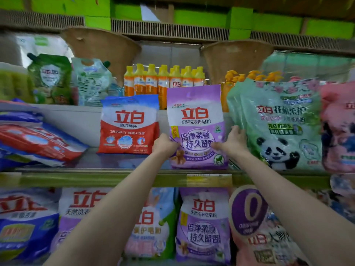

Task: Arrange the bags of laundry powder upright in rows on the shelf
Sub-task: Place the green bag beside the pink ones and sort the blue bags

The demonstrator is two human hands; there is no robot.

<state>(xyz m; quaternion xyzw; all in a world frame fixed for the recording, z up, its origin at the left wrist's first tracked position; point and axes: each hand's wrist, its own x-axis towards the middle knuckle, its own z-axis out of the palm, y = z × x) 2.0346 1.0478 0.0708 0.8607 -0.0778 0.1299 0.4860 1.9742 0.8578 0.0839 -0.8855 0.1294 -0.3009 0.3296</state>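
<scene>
Both hands on purple bag (196, 125), upright at shelf (107, 176) front edge: left hand (165, 144) pinches lower left side, right hand (233, 140) curls round right side. Task partway. Done: one red bag (129, 123) upright further back, green panda bag (278, 123) and pink bag (338, 127) upright toward right end. Left: stack of flat bags (34, 139) at left end, roughly three, count unsure.

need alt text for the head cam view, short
Both hands, left hand and right hand, hold a purple bag upright on the middle shelf, between a standing red bag and a green panda bag; more bags lie flat at left.
</scene>
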